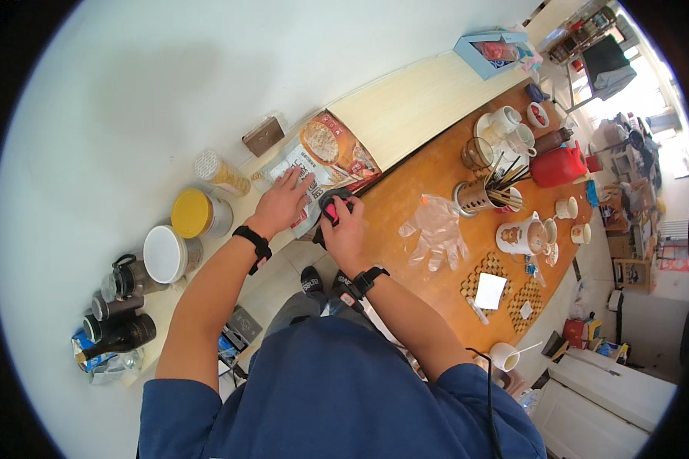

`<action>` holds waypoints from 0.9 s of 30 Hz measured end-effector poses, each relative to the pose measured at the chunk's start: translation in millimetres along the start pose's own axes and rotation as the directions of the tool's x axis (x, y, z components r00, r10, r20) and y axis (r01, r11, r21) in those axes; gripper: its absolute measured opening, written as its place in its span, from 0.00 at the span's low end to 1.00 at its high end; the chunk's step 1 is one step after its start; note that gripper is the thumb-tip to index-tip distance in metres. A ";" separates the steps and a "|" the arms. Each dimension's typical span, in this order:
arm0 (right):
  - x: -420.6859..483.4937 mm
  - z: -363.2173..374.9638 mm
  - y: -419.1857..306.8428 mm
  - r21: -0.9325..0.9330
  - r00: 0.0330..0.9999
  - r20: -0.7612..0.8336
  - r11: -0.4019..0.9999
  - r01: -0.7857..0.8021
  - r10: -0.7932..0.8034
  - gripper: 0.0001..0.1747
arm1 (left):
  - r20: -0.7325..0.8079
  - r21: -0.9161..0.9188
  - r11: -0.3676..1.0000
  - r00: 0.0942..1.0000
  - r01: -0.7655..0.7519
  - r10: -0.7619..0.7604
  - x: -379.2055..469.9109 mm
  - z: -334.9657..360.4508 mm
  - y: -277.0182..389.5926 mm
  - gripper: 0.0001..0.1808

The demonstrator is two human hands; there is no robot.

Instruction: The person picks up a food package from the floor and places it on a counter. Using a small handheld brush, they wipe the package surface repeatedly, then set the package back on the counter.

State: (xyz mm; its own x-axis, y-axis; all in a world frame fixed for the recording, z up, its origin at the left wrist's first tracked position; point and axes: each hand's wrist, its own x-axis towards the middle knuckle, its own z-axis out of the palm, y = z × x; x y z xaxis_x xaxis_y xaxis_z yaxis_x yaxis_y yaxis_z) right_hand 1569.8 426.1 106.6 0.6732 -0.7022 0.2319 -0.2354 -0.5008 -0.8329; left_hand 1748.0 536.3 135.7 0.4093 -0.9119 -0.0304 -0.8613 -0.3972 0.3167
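Observation:
My left hand (280, 202) lies flat with its fingers apart on a printed food bag (327, 150), which bears a picture of a bowl of oats and rests on the pale ledge. Just right of it, at the bag's lower edge, my right hand (344, 229) grips a black and pink object (333, 209), mostly covered by the fingers; its kind cannot be told. A clear plastic disposable glove (436, 232) lies on the wooden table (384, 221) to the right.
Left along the ledge (402, 115) stand a jar with a yellow lid (192, 213), a white-lidded tub (165, 254) and a dark bottle (132, 334). Rightward on the table are a metal chopstick holder (473, 197), a white mug (514, 237), a red jug (557, 166) and woven mats (482, 269).

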 end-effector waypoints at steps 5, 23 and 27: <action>6.4 -17.4 -2.3 -0.057 0.983 0.176 0.997 0.058 -0.047 0.27 | 0.040 -0.010 1.000 0.999 0.006 -0.006 1.2 -2.9 -6.0 0.31; 65.7 -26.4 31.9 0.738 0.738 -0.278 0.629 -0.244 0.614 0.12 | 0.260 0.202 0.900 0.907 -0.386 0.331 89.3 -74.5 53.6 0.51; 73.0 -26.8 49.4 0.569 0.795 -0.327 0.778 -0.266 0.511 0.17 | 0.450 0.228 0.864 0.836 -0.449 0.315 118.4 -76.9 60.1 0.56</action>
State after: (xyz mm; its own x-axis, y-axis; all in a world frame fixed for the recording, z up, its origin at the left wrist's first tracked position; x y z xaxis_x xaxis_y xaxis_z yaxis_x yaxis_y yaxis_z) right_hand 1588.5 336.5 95.8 0.1857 -0.9796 -0.0771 0.0366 0.0853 -0.9957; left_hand 1767.9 412.5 224.0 -0.0646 -0.9337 -0.3522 -0.9966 0.0422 0.0710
